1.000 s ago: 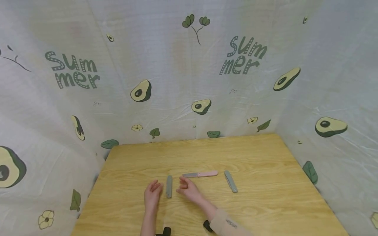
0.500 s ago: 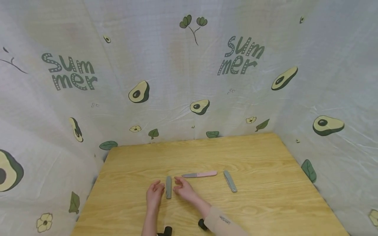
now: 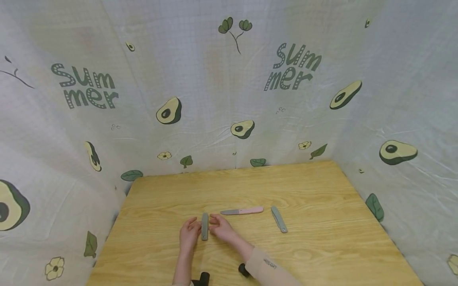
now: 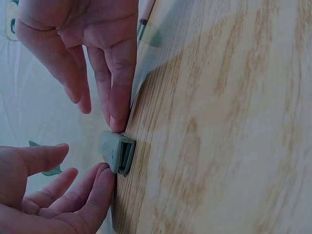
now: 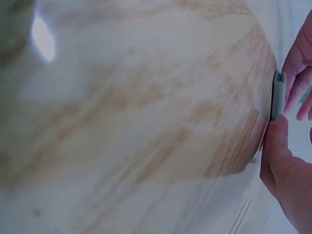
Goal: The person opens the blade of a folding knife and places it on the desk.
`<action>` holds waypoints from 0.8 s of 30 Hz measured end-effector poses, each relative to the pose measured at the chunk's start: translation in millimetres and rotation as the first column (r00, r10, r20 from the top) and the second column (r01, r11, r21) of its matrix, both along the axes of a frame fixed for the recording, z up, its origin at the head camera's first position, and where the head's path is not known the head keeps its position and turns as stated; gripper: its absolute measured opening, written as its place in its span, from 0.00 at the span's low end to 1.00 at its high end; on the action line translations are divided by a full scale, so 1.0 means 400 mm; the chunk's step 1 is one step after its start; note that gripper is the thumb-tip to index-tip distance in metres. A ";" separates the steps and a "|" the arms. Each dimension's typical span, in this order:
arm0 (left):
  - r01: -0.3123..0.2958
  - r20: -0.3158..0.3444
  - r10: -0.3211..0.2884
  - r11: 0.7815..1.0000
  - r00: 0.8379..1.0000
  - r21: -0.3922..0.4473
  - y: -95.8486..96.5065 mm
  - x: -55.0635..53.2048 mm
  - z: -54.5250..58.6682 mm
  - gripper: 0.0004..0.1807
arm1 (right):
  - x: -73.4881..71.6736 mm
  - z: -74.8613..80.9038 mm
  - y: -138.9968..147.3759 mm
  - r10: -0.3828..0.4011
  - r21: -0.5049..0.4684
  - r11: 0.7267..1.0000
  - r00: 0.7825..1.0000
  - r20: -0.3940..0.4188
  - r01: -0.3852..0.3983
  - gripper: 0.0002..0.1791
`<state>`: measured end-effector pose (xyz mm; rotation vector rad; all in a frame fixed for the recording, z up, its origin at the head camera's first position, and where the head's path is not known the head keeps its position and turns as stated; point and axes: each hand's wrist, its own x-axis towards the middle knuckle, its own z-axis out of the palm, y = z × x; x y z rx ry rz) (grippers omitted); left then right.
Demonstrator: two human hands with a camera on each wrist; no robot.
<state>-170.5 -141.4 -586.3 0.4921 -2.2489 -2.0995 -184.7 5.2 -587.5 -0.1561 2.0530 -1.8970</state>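
Note:
A grey-green folding knife (image 3: pixel 204 226), folded up, lies lengthwise on the wooden table between both hands. My left hand (image 3: pixel 189 235) is on its left side, and in the left wrist view those loosely bent fingertips meet the knife's edge (image 4: pixel 112 152). From the other side my right hand (image 3: pixel 222 228) reaches in with its fingers extended, their tips right at the knife. The right wrist view shows the same knife (image 5: pixel 278 96) flat on the tabletop, with fingertips at both its sides.
Behind the right hand lies an unfolded knife (image 3: pixel 250 210) with a pink handle, its blade pointing left. Farther right is a second grey-green folding knife (image 3: pixel 279 219), set slantwise. A printed cloth (image 3: pixel 214 87) hangs behind the table (image 3: pixel 322 246) and along its sides.
Both hands have closed in on the near folding knife, the right moving left and the left moving slightly right. The knives stay where they were on the table.

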 end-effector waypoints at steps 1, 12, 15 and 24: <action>0.001 -0.002 -0.001 1.000 1.000 -0.002 0.000 0.000 0.000 0.24 | -0.001 0.000 -0.001 0.001 -0.004 1.000 1.000 0.004 -0.001 0.29; -0.018 0.009 0.018 1.000 1.000 0.006 0.008 -0.002 0.009 0.22 | -0.005 -0.010 -0.009 -0.012 -0.081 0.997 0.999 0.034 0.015 0.33; -0.018 0.010 0.018 1.000 1.000 -0.014 0.011 -0.002 0.011 0.23 | -0.002 -0.010 -0.008 -0.015 -0.091 0.996 1.000 0.025 0.017 0.33; -0.008 0.010 0.008 0.999 1.000 0.033 0.013 -0.004 0.005 0.26 | 0.000 -0.007 -0.005 -0.045 -0.089 0.995 0.999 0.006 0.046 0.31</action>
